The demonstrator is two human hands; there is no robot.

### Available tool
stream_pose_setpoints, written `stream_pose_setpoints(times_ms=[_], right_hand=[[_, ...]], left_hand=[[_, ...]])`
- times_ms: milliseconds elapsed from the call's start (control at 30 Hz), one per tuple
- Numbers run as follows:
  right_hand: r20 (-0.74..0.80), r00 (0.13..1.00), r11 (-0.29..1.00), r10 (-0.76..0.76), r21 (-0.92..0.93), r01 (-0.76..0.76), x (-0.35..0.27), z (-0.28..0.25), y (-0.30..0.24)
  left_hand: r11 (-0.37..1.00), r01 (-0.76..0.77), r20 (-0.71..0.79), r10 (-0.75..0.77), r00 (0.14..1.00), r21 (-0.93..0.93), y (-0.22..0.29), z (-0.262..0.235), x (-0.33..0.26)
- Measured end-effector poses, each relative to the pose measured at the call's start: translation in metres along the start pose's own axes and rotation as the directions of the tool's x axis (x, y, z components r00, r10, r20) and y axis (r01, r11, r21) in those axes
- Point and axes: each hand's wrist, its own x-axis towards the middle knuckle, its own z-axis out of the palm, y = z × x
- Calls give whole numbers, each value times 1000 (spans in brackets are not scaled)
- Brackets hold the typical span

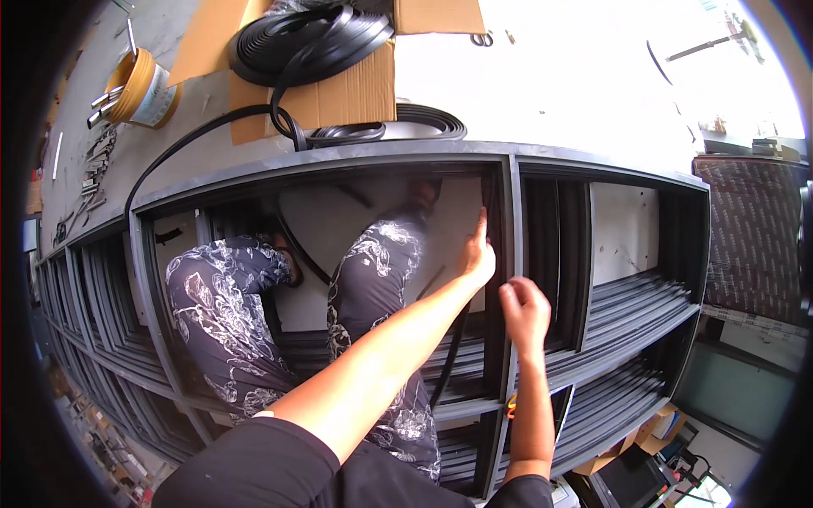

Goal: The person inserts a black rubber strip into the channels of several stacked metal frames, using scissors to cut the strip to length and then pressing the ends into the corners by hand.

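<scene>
My left hand [480,258] is at the inner side of a dark grey metal frame [511,220], index finger stretched along the upright bar and other fingers curled. A black rubber strip [450,356] hangs just below this hand, which seems closed on it; the exact grip is hidden. Across the bar, my right hand [527,309] is closed with its thumb raised, close to the bar's right side. Whether it holds anything is hidden. More black strip [182,151] runs from a large coil [309,46] over the frame's far left corner.
The coil rests on an open cardboard box [339,93]; smaller coils [423,123] lie beside it. Several similar frames [639,305] are stacked beneath. My legs [373,271] are inside the frame opening. A yellow bucket [140,89] with metal pieces stands far left, a wrapped stack [752,237] at right.
</scene>
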Motion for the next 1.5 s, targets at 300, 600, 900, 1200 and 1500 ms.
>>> stream_pose_setpoints(times_ms=[300, 600, 900, 1200, 1500], right_hand=[[-199, 949, 923, -244, -349, 164, 137, 21, 13], [-136, 986, 956, -94, -289, 51, 168, 60, 0], [-239, 960, 935, -145, -349, 54, 168, 70, -4], [-280, 949, 919, -144, -394, 23, 166, 74, -12], [-236, 968, 821, -80, -567, -71, 179, 71, -15]], left_hand=[[986, 145, 55, -150, 987, 87, 51, -5, -26], [967, 205, 229, -167, 959, -153, 70, -19, -22], [913, 277, 168, -235, 957, -298, 72, -9, -24], [814, 395, 314, -277, 908, -426, 66, -12, -14], [967, 191, 328, -127, 936, -169, 76, -29, -12]])
